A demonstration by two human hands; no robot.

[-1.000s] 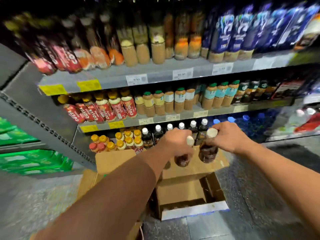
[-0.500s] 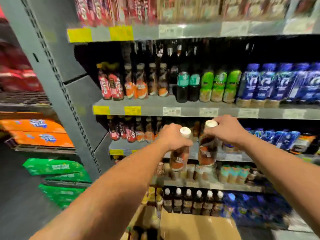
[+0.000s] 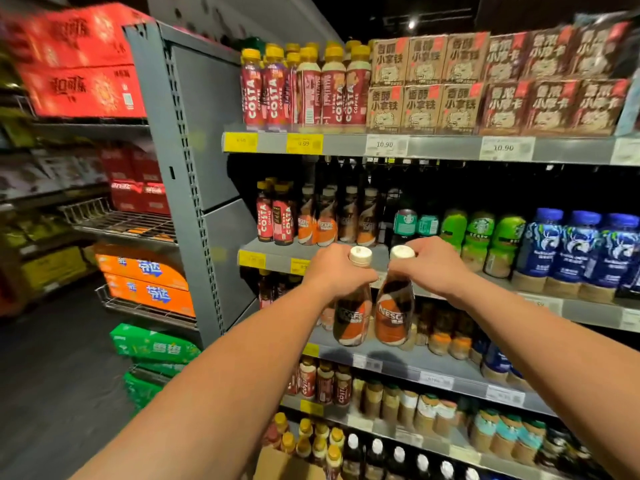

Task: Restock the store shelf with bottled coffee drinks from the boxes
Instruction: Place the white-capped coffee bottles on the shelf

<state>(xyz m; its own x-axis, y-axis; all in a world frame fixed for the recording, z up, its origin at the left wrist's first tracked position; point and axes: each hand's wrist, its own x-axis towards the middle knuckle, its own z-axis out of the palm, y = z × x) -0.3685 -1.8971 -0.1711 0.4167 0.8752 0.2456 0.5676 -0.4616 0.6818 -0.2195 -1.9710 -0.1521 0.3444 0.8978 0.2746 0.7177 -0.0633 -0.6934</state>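
Note:
My left hand (image 3: pixel 334 268) grips the neck of a Nescafe coffee bottle (image 3: pixel 352 318) with a white cap. Beside it my right hand (image 3: pixel 431 263) holds a second Nescafe bottle (image 3: pixel 393 315) the same way. Both bottles hang upright in front of the grey shelf (image 3: pixel 277 251), just below its front edge. On that shelf stands a row of matching Nescafe bottles (image 3: pixel 337 220), with Costa bottles (image 3: pixel 275 216) to their left. A corner of a cardboard box (image 3: pixel 287 465) shows at the bottom.
Green Starbucks bottles (image 3: pixel 481 237) and blue bottles (image 3: pixel 581 251) fill the shelf's right side. Costa bottles (image 3: pixel 304 91) and brown cartons (image 3: pixel 485 84) sit on the shelf above. A grey upright post (image 3: pixel 183 174) bounds the bay; drink cases (image 3: pixel 145 282) are stacked to the left.
Both hands have lifted the two bottles from the box on the floor up towards the mid shelf with the Nescafe row. My view has tilted upward along the shelves.

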